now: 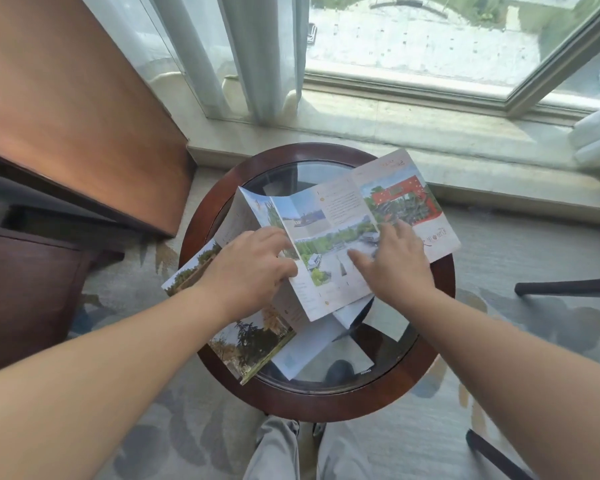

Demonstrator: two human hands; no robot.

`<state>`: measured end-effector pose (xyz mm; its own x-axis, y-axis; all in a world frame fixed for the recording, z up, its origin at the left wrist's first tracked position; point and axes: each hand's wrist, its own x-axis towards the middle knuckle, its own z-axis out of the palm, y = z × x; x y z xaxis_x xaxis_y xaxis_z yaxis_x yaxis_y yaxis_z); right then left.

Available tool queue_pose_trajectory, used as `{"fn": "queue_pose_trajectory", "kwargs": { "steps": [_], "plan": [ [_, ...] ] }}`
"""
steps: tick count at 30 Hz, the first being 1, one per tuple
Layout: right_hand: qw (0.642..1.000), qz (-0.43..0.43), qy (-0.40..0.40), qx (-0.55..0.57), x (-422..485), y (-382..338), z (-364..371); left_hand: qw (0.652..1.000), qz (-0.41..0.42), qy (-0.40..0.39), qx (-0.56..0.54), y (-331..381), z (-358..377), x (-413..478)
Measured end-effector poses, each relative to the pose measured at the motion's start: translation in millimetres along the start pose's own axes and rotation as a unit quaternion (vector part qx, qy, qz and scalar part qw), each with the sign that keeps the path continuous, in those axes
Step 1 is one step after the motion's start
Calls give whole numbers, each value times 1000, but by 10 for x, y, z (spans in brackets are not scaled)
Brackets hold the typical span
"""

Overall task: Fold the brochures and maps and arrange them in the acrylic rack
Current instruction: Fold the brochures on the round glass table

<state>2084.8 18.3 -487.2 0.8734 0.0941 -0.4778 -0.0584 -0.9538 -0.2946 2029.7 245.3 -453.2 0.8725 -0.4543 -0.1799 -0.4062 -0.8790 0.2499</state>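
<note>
A photo-printed brochure [340,216] lies unfolded, left panel creased upward, across a second brochure [253,344] showing trees.

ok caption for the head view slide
Left hand pinches a fold of the open brochure; right hand presses it flat on a round glass table.

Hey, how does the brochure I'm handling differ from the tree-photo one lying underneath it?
The top brochure is spread open, its left panel raised; the tree-photo brochure lies flat, mostly covered. The top brochure shows a red gate, water and text; the tree-photo brochure shows trees. The left hand grips the top brochure, the right hand presses it; neither holds the other. Both lie on the round table.
</note>
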Motion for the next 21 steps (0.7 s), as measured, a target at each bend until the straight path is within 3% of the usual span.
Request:
{"fn": "queue_pose_trajectory", "kwargs": {
  "steps": [2, 6, 11, 21],
  "plan": [
    [998, 46, 4, -48, 198, 213, 25, 1000, 18, -4, -4, -11, 15, -1],
    [994, 30, 13, -100, 560, 324, 101, 999, 43, 5, -1, -43, 84, -12],
    [995, 55, -49, -68, 711, 264, 216, 1000, 22, 12, 13, -13, 110, 2],
    [995, 70, -4, -65, 606, 297, 209, 1000, 12, -7, -26, 223, 191, 294]
  ]
}}
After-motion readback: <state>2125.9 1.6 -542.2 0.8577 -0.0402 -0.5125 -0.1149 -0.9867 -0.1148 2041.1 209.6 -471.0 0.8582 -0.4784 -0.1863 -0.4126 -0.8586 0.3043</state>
